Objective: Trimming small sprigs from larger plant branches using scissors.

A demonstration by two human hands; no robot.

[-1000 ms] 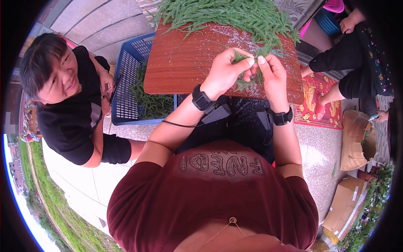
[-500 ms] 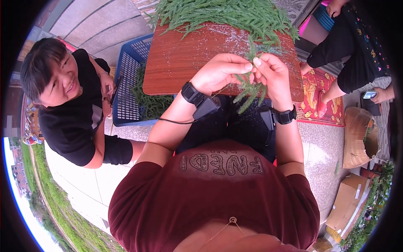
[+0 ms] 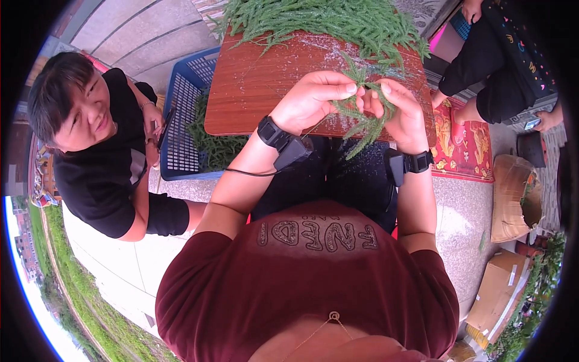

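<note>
Over the near edge of the red-brown table (image 3: 253,90), both hands are on a feathery green sprig (image 3: 365,129) with needle-like leaves. My left hand (image 3: 315,99) pinches its stem between thumb and fingertips. My right hand (image 3: 403,116) curls round the sprig from the other side, its thumb raised along the leaves; the exact grip is partly hidden. Lower fronds hang over the table edge toward my lap. A large heap of similar green sprigs (image 3: 319,24) covers the table's far side, and pale bits lie scattered on the wood.
A blue plastic basket (image 3: 181,127) holding more greenery (image 3: 220,148) stands left of the table. A person in black (image 3: 99,163) sits beside it. Another person's legs (image 3: 476,78) are at the right, by a red patterned mat (image 3: 470,145) and an open cardboard box (image 3: 512,199).
My right thumb and fingers have moved apart from my left fingertips, slightly right and down. The sprig has shifted a little and spread. The person at the left has turned their head slightly.
</note>
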